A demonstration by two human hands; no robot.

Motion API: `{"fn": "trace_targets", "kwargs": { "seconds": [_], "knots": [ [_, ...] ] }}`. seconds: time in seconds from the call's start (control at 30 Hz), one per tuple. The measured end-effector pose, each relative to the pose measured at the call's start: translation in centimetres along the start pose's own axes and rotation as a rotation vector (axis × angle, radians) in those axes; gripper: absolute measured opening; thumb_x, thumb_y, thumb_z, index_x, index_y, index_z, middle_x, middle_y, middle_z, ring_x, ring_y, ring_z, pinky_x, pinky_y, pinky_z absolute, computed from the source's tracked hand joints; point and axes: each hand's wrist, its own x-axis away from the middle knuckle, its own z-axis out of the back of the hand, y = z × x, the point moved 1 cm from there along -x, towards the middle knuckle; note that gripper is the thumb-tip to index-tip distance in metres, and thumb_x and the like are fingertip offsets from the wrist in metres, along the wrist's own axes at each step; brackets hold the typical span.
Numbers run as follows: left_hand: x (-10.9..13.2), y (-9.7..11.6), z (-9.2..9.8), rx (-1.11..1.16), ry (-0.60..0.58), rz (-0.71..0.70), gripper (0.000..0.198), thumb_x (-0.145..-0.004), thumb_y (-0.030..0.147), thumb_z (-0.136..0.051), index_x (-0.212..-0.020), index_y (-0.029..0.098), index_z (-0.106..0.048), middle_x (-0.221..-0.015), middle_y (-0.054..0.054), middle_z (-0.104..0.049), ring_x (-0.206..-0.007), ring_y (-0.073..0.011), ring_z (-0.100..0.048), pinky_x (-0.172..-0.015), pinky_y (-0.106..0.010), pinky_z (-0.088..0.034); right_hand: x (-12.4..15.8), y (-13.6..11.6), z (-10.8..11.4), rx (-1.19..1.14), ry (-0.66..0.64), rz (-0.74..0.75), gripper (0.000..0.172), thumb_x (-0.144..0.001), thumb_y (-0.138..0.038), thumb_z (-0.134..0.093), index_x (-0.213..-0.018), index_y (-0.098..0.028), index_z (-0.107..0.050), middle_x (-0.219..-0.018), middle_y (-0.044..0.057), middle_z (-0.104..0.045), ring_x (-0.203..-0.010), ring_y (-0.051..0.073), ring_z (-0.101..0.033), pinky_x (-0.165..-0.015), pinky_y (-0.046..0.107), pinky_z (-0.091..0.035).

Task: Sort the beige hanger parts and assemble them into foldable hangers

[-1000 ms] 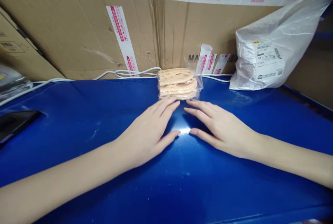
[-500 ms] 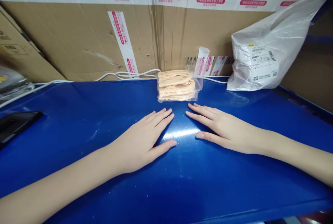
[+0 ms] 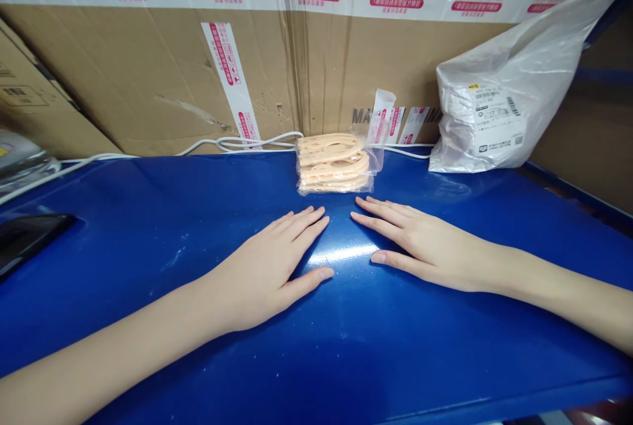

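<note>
My left hand [image 3: 270,260] lies palm down on the shiny blue table [image 3: 306,359], thumb apart from the fingers, holding nothing. Opposite it, my right hand [image 3: 420,240] also rests flat and open on the surface. A gap separates the fingertips of the two hands. Just beyond them sits a clear plastic packet [image 3: 333,163] with a stack of folded, cream-coloured pieces inside; their exact kind I cannot tell. Neither hand touches the packet.
A large cardboard box [image 3: 163,62] with printed tape stands along the back. At the right rear is a white plastic bag [image 3: 475,109] with a label. White cable [image 3: 198,145] runs along the box's base. A black, glossy object [image 3: 30,237] lies at the left edge.
The whole view shifts very slightly to the left. Both hands and the packet keep their places on the table.
</note>
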Motion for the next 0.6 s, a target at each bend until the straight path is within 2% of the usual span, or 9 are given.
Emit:
{"fn": "trace_targets", "kwargs": {
  "seconds": [0.23, 0.3, 0.33, 0.4, 0.47, 0.53, 0.6],
  "knots": [
    [0.0, 0.0, -0.2, 0.138, 0.010, 0.034, 0.070, -0.095, 0.059, -0.041, -0.153, 0.019, -0.034, -0.162, -0.008, -0.027, -0.150, -0.0292, -0.024, -0.122, -0.054, -0.020, 0.2, 0.1, -0.2, 0.012, 0.056, 0.028, 0.063, -0.099, -0.054, -0.041, -0.151, -0.019, -0.039, -0.158, 0.014, -0.031, -0.145, 0.033, -0.031, -0.114, 0.059, -0.034],
    [-0.1, 0.1, 0.2, 0.324, 0.058, 0.109, 0.065, -0.091, 0.056, -0.050, -0.146, 0.023, -0.045, -0.158, -0.007, -0.037, -0.147, -0.0300, -0.031, -0.121, -0.054, -0.022, 0.4, -0.2, -0.1, 0.026, 0.094, 0.076, 0.058, -0.099, -0.048, -0.043, -0.148, -0.018, -0.044, -0.155, 0.014, -0.039, -0.142, 0.031, -0.039, -0.112, 0.055, -0.039],
    [-0.3, 0.1, 0.5, 0.456, 0.104, 0.169, 0.060, -0.089, 0.054, -0.054, -0.140, 0.023, -0.052, -0.153, -0.007, -0.046, -0.142, -0.0301, -0.039, -0.119, -0.052, -0.028, 0.3, -0.4, 0.0, 0.023, 0.123, 0.114, 0.054, -0.100, -0.044, -0.044, -0.146, -0.017, -0.047, -0.152, 0.014, -0.044, -0.139, 0.029, -0.044, -0.111, 0.051, -0.041],
    [-1.2, -0.3, 1.7, 0.749, 0.244, 0.318, 0.047, -0.084, 0.049, -0.060, -0.123, 0.023, -0.063, -0.133, -0.006, -0.065, -0.124, -0.0277, -0.058, -0.105, -0.044, -0.045, -0.3, -0.9, 0.7, -0.002, 0.197, 0.209, 0.043, -0.101, -0.035, -0.043, -0.140, -0.018, -0.051, -0.144, 0.011, -0.054, -0.130, 0.023, -0.053, -0.109, 0.042, -0.046],
    [-2.9, -1.3, 3.2, 0.961, 0.424, 0.478, 0.036, -0.081, 0.042, -0.065, -0.111, 0.021, -0.067, -0.119, -0.005, -0.070, -0.108, -0.0238, -0.064, -0.080, -0.031, -0.053, -2.0, -0.8, 2.0, -0.022, 0.264, 0.275, 0.038, -0.101, -0.025, -0.038, -0.134, -0.019, -0.054, -0.136, 0.009, -0.060, -0.125, 0.019, -0.057, -0.106, 0.037, -0.047],
    [-5.6, -2.8, 4.6, 1.094, 0.541, 0.604, 0.019, -0.078, 0.025, -0.068, -0.096, 0.018, -0.069, -0.107, -0.005, -0.071, -0.092, -0.0173, -0.064, -0.061, -0.022, -0.045, -4.5, 0.4, 3.5, 0.013, 0.293, 0.236, 0.038, -0.099, -0.021, -0.036, -0.132, -0.016, -0.055, -0.134, 0.012, -0.060, -0.124, 0.024, -0.057, -0.104, 0.041, -0.047],
    [-8.7, -4.5, 5.7, 1.140, 0.533, 0.634, 0.007, -0.082, 0.019, -0.061, -0.083, 0.016, -0.067, -0.098, -0.006, -0.071, -0.076, -0.0131, -0.061, -0.054, -0.021, -0.040, -7.4, 2.9, 5.2, 0.042, 0.290, 0.036, 0.036, -0.095, -0.018, -0.040, -0.125, -0.015, -0.060, -0.124, 0.015, -0.065, -0.115, 0.030, -0.062, -0.097, 0.048, -0.049]
  ]
}}
